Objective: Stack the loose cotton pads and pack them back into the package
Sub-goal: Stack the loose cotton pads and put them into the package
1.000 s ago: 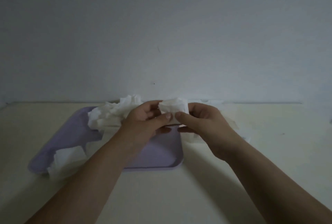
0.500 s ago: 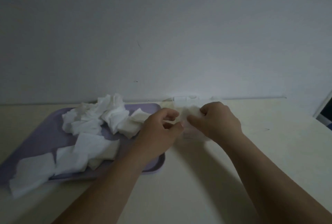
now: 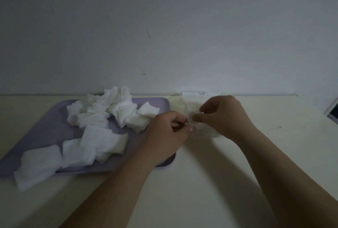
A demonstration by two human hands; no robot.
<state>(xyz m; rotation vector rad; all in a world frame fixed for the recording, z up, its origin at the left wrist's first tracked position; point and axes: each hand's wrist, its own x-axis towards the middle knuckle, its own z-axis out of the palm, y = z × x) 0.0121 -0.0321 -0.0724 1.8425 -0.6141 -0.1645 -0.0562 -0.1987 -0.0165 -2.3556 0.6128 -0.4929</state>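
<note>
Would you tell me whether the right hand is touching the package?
Touching: the head view shows the right hand pinching the package film between thumb and forefinger.

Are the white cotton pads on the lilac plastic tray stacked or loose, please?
Loose: the white cotton pads lie jumbled and overlapping across the lilac plastic tray.

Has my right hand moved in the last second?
Yes. The right hand has shifted rightward, away from the right edge of the lilac plastic tray, and is now at the clear plastic package.
</note>
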